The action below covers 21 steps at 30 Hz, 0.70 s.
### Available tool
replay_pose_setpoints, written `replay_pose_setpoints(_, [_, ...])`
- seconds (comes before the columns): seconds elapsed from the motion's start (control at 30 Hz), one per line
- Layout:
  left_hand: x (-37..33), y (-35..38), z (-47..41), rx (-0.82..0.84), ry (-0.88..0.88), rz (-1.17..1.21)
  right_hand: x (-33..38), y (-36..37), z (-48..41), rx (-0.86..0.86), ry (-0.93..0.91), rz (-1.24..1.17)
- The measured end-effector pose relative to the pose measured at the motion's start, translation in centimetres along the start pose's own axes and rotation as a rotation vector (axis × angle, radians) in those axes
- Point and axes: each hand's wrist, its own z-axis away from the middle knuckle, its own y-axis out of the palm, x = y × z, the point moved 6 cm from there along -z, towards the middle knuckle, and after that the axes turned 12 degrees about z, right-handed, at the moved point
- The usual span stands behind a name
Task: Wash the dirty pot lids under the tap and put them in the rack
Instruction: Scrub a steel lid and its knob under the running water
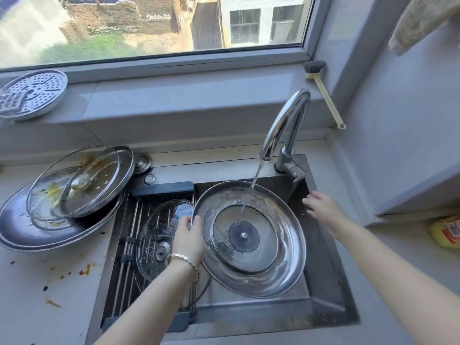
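- I see the steel lid tilted under the tap, whose stream strikes the lid's hollow side.
- My left grip pinches that lid's rim on the side away from the tap.
- My right grip hovers just below the tap's base, fingers spread, holding nothing.
- Left of the tap, a glass lid lies on the rack across the sink.
- Farther left of the tap, dirty lids sit stacked on the counter.
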Motion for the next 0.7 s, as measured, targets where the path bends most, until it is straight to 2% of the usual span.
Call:
replay_pose_setpoints(0.07, [-0.7, -0.7, 0.1, -0.018, 0.025, -0.005, 0.9, 1.6, -1.2, 0.033, 0.006, -0.155])
replay_pose_setpoints(0.17, [-1.4, -1.4, 0.3, -0.036, 0.022, -0.022, 2.4, 3.0, -2.2, -0.027, 0.043, -0.383])
replay_pose_setpoints(0.33, [-2.2, -1.6, 0.7, 0.013, 0.098, -0.080, 4.7, 5.4, -2.2, 0.036, 0.051, -0.258])
replay_pose_setpoints(0.4, [-2.3, -1.5, 0.9, 0.042, 0.096, -0.123, 5.0, 5.2, -1.7, 0.070, 0.018, -0.039])
replay_pose_setpoints(0.5, [-2.6, -1.0, 1.5, 0.112, 0.041, -0.138, 5.8, 5.2, 2.2, 0.126, -0.191, 0.424])
replay_pose_setpoints(0.57, [-2.7, -0.3, 2.2, 0.179, -0.053, -0.093, 5.5, 7.1, 6.9, 0.318, -0.370, 0.590])
replay_pose_setpoints(0.63, [-2.9, 0.6, 2.9, 0.213, -0.149, -0.008, 4.5, 9.3, 11.9, 0.597, -0.412, 0.682])
replay_pose_setpoints(0.67, [-3.0, 1.2, 3.2, 0.220, -0.190, 0.045, 3.9, 10.0, 13.4, 0.647, -0.441, 0.721])
replay_pose_setpoints(0.7, [-3.3, 1.8, 3.6, 0.233, -0.226, 0.096, 3.4, 10.4, 14.1, 0.619, -0.497, 0.762])
